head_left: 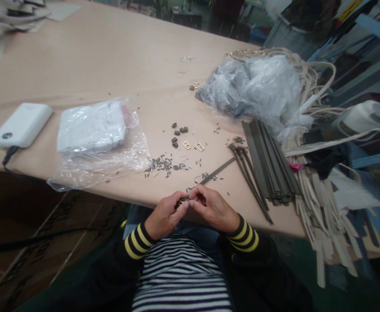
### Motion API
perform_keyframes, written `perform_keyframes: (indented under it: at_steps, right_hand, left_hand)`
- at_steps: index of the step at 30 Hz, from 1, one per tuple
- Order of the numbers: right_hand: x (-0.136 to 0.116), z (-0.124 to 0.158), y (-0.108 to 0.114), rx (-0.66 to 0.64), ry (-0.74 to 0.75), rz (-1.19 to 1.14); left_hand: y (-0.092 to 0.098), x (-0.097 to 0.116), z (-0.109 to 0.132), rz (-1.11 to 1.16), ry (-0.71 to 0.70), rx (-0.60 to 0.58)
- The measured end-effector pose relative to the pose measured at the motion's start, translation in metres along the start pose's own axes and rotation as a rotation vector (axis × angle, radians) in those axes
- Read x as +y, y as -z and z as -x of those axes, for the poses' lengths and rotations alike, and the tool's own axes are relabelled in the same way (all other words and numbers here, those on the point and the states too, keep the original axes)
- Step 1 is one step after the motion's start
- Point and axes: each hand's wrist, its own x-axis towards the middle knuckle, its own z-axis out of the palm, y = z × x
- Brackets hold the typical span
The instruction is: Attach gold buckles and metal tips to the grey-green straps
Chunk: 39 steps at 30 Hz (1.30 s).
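Observation:
Both my hands meet at the near table edge. My left hand (166, 215) and my right hand (212, 207) are closed in a pinch on the near end of a thin grey strap (218, 170), which runs up and to the right across the table. Just beyond my fingers lies a scatter of small dark metal pins (164, 165). Two gold rectangular buckles (193, 146) and a few dark loops (178, 131) lie farther out.
A stack of grey straps (268, 162) and cream straps (320, 203) lies at the right, beside a crumpled plastic bag (255, 86). A clear bag holding a white packet (92, 134) sits left of centre. A white power bank (21, 125) with cable rests at far left.

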Motion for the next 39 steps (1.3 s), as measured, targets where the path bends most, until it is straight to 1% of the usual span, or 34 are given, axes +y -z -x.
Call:
perform_keyframes:
  at_steps: [5,8,11,13,15,17,19,20,22,23,26,28,32,35,37,39]
  right_hand:
    - [-0.001,-0.001,-0.003,-0.001,-0.015,0.005]
    - [-0.001,-0.002,-0.006,0.031,0.02,0.026]
    - [-0.001,-0.002,-0.006,0.079,0.082,0.08]
    - [-0.002,-0.003,-0.003,0.092,0.142,0.11]
    - [-0.002,-0.005,0.003,0.108,0.215,0.121]
    - [-0.001,-0.009,0.012,0.169,0.284,0.158]
    - [0.0,-0.012,0.023,0.24,0.348,0.285]
    - [0.0,-0.014,0.027,0.251,0.373,0.376]
    - [0.0,-0.018,0.035,0.201,0.398,0.552]
    - [-0.001,-0.019,0.037,0.136,0.391,0.614]
    - [-0.007,-0.019,0.038,-0.099,0.278,0.683]
    - [-0.013,-0.017,0.036,-0.205,0.194,0.679]
    - [-0.021,-0.01,0.032,-0.292,0.117,0.585]
    - [-0.022,-0.007,0.031,-0.338,0.071,0.469]
    - [-0.021,-0.004,0.03,-0.339,0.052,0.416]
    - [-0.019,-0.002,0.03,-0.328,0.038,0.363]
  left_hand:
    - [0.004,0.001,0.002,0.019,0.008,-0.064]
    - [0.006,0.001,0.002,0.075,0.011,-0.069]
    - [0.006,0.0,0.002,0.164,0.066,-0.068]
    - [0.006,-0.001,0.002,0.192,0.095,-0.039]
    - [0.006,-0.002,0.002,0.188,0.108,0.013]
    - [0.006,-0.003,0.001,0.179,0.114,0.068]
    - [0.007,-0.004,0.001,0.173,0.112,0.112]
    - [0.008,-0.005,0.001,0.173,0.109,0.126]
    - [0.01,-0.006,0.002,0.172,0.104,0.144]
    - [0.01,-0.006,0.003,0.166,0.102,0.149]
    - [0.012,-0.004,0.004,0.131,0.096,0.165]
    - [0.013,-0.002,0.004,0.105,0.095,0.169]
    - [0.014,0.003,0.004,0.041,0.075,0.153]
    - [0.013,0.005,0.005,0.001,0.047,0.103]
    - [0.012,0.005,0.005,-0.013,0.032,0.079]
    - [0.012,0.006,0.005,-0.029,0.024,0.084]
